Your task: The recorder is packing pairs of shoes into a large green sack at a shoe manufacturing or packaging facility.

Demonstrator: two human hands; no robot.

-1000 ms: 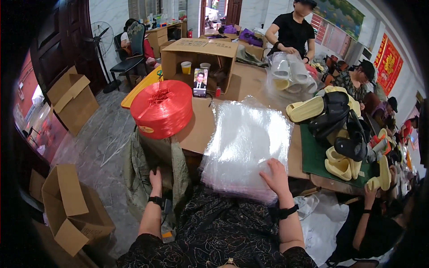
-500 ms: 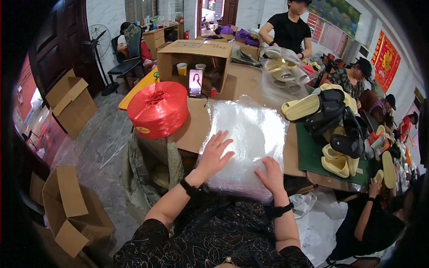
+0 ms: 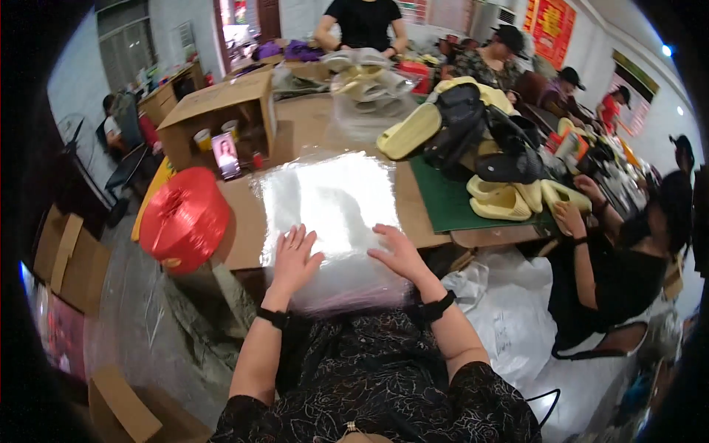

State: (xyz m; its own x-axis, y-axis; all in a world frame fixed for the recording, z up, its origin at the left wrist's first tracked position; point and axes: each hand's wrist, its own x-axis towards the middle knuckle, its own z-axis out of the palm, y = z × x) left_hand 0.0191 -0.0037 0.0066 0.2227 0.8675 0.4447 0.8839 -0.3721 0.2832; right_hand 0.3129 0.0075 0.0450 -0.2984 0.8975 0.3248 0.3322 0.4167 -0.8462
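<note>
A stack of clear plastic bags point(image 3: 332, 192) lies in front of me at the table's near edge, shiny with glare. On its left part rests my left hand point(image 3: 295, 258), palm down with the fingers spread. My right hand point(image 3: 399, 255) touches the right side of the stack, its fingers stretched out and apart. Neither hand grips anything. Dark bands circle both wrists. Left of the bags sits a big roll of red plastic twine point(image 3: 185, 218).
A phone point(image 3: 225, 155) leans by an open cardboard box point(image 3: 214, 111) holding cups. Yellow slippers point(image 3: 498, 199) and black ones point(image 3: 509, 162) pile on a green mat point(image 3: 443, 192). Beside it a co-worker point(image 3: 620, 251) handles a yellow slipper. Another person point(image 3: 362, 22) stands behind bagged slippers point(image 3: 369, 81).
My view has swung to the right, so the table appears further left. My right hand's fingers have spread out on the bags. The co-worker at right now has both hands on a yellow slipper.
</note>
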